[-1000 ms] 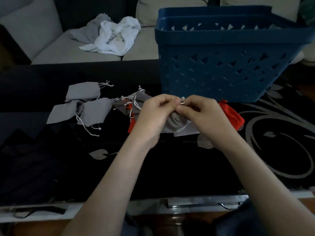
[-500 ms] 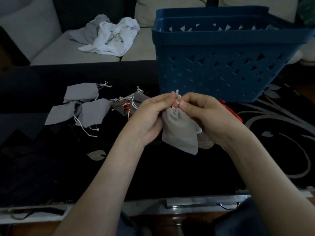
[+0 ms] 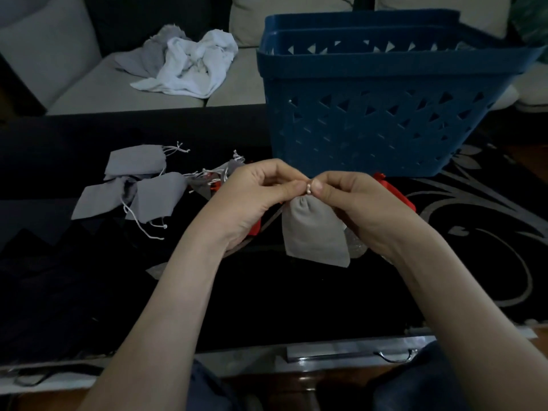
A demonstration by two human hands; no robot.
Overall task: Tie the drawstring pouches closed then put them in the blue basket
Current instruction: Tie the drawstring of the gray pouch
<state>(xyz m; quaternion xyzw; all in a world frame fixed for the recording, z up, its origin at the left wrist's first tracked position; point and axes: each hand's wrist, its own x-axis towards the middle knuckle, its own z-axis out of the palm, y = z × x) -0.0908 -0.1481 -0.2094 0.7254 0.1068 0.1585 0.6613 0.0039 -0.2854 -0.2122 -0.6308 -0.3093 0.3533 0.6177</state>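
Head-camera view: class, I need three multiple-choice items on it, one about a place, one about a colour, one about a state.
1. Where does the blue basket stand? A on the table; B on the sofa; C on the floor.
2. What colour is the held pouch? A red; B grey; C blue.
3. How is its mouth? A wide open; B gathered shut; C inside out.
1A: its base rests on the dark table. 2B: grey cloth. 3B: left hand and right hand pinch the drawstring above a bunched neck.
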